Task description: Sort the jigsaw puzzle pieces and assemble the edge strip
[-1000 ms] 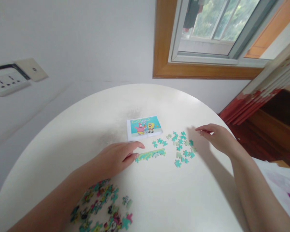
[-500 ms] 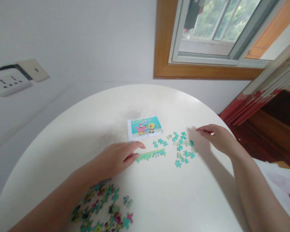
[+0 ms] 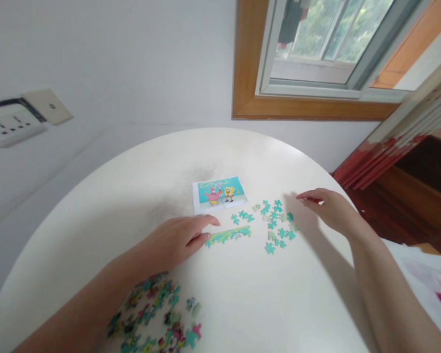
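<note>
My left hand [image 3: 185, 235] rests on the table, its thumb at the left end of a joined strip of puzzle pieces [image 3: 230, 236]. Thumb and forefinger are spread apart, with nothing held between them. Over the table on the right, my right hand [image 3: 325, 208] has its fingertips pinched together; what they hold, if anything, is too small to make out. Loose teal and pale green puzzle pieces [image 3: 273, 223] lie left of that hand, and a few more teal pieces [image 3: 242, 216] sit just above the strip. A cartoon picture card [image 3: 221, 193] lies behind them.
A heap of mixed-colour puzzle pieces [image 3: 158, 314] lies near the front, partly behind my left forearm. The round white table [image 3: 250, 299] meets a white wall with a socket [image 3: 14, 122] and a wood-framed window [image 3: 316, 108]. A red-and-white curtain [image 3: 375, 159] hangs at right.
Both hands and the puzzle pieces stay where they were. The whole view has shifted very slightly.
</note>
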### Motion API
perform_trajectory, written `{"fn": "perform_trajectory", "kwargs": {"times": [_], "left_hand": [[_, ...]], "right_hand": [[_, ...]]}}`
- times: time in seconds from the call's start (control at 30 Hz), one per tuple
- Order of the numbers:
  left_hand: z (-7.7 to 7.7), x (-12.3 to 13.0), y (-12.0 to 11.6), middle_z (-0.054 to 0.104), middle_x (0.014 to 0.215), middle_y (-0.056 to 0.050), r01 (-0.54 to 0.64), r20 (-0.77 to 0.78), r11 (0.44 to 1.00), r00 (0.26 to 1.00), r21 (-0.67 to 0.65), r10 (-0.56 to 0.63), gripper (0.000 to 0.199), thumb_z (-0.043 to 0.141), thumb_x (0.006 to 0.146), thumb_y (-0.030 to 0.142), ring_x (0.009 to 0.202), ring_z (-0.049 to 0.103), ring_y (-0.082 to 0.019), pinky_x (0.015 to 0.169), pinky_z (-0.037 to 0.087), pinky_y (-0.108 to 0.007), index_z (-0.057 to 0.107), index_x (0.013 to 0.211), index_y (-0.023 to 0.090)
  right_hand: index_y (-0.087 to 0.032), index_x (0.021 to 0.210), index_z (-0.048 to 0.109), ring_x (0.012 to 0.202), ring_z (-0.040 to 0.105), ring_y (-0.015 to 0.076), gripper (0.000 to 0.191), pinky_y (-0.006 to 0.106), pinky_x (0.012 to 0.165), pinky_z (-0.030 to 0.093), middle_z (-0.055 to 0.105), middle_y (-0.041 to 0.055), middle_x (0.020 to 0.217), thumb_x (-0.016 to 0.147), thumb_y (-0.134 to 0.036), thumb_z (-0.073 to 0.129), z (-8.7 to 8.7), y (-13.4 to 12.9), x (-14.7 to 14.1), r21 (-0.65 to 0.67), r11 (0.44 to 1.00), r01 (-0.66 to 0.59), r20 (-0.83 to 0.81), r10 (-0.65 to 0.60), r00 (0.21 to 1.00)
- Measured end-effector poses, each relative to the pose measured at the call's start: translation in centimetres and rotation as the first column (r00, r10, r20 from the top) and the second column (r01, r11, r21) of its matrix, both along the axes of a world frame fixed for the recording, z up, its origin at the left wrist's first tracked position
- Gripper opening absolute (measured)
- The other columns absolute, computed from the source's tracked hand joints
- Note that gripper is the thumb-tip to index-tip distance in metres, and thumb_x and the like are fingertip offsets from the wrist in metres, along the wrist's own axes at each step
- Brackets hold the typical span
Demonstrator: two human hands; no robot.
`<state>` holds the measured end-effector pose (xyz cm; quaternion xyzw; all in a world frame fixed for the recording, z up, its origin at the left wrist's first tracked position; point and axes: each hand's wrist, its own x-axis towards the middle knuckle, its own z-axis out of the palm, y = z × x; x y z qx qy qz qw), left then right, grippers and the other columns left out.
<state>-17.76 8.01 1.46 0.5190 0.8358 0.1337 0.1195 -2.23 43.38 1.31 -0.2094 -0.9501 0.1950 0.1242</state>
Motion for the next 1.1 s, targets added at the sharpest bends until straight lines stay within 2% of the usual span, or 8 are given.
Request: {"fn": "perform_trajectory", "kwargs": {"times": [0.13, 0.23, 0.33, 0.43, 0.7, 1.1], "left_hand": [[-0.2, -0.1, -0.2, 0.067, 0.080, 0.000, 0.010, -0.002, 1.000, 1.000, 0.015, -0.010, 0.034, 0.042, 0.095, 0.027, 0.068, 0.061, -0.016, 0.073, 0.045, -0.027, 0.057, 0.126, 0.025], [-0.3, -0.2, -0.2, 0.067, 0.081, 0.000, 0.016, -0.003, 1.000, 1.000, 0.019, -0.016, 0.034, 0.042, 0.095, 0.027, 0.068, 0.061, -0.016, 0.073, 0.045, -0.027, 0.056, 0.127, 0.025], [-0.3, -0.2, -0.2, 0.065, 0.076, 0.001, 0.017, -0.007, 1.000, 1.000, 0.014, -0.017, 0.034, 0.042, 0.095, 0.027, 0.065, 0.059, -0.016, 0.073, 0.045, -0.027, 0.056, 0.126, 0.025], [-0.2, -0.1, -0.2, 0.065, 0.076, 0.001, 0.018, -0.001, 1.000, 1.000, 0.010, -0.018, 0.034, 0.042, 0.095, 0.027, 0.065, 0.059, -0.016, 0.072, 0.044, -0.027, 0.056, 0.126, 0.025], [-0.3, -0.1, -0.2, 0.069, 0.084, -0.001, 0.016, 0.006, 0.999, 1.000, 0.036, -0.017, 0.035, 0.042, 0.095, 0.028, 0.071, 0.062, -0.016, 0.074, 0.045, -0.028, 0.057, 0.126, 0.024], [-0.1, 0.0, -0.1, 0.062, 0.071, 0.002, 0.009, -0.007, 1.000, 1.000, 0.003, -0.009, 0.034, 0.042, 0.095, 0.026, 0.063, 0.058, -0.016, 0.074, 0.044, -0.029, 0.057, 0.126, 0.024]], "right_hand": [[-0.023, 0.098, 0.077, 0.077, 0.064, 0.0202, 0.026, 0.032, 0.074, 0.050, 0.071, 0.0072, 0.090, 0.086, -0.026, 0.054, -0.4, -1.4, -1.2, 0.021, 0.994, -0.105, -0.048, 0.106, 0.993], [-0.023, 0.110, 0.074, 0.092, 0.060, 0.0242, 0.029, 0.038, 0.087, 0.047, 0.067, 0.0093, 0.097, 0.088, -0.023, 0.055, -1.1, -2.7, -2.6, 0.105, 0.961, -0.257, -0.070, 0.265, 0.962], [-0.026, 0.118, 0.071, 0.098, 0.056, 0.0254, 0.032, 0.041, 0.091, 0.044, 0.064, 0.0101, 0.106, 0.090, -0.022, 0.055, -1.8, -3.6, -3.6, 0.176, 0.932, -0.316, -0.014, 0.323, 0.946], [-0.030, 0.119, 0.070, 0.101, 0.054, 0.0257, 0.031, 0.042, 0.092, 0.042, 0.062, 0.0099, 0.109, 0.092, -0.028, 0.056, -2.1, -3.8, -4.0, 0.190, 0.913, -0.360, 0.036, 0.360, 0.932], [-0.033, 0.118, 0.069, 0.100, 0.053, 0.0254, 0.031, 0.041, 0.089, 0.043, 0.059, 0.0087, 0.111, 0.089, -0.026, 0.061, -2.2, -3.4, -3.9, 0.194, 0.910, -0.366, 0.065, 0.360, 0.931], [-0.024, 0.102, 0.069, 0.102, 0.054, 0.0257, 0.018, 0.040, 0.093, 0.042, 0.061, 0.0089, 0.108, 0.085, -0.025, 0.062, -2.1, -3.6, -4.3, 0.115, 0.943, -0.313, 0.030, 0.312, 0.950]]}}
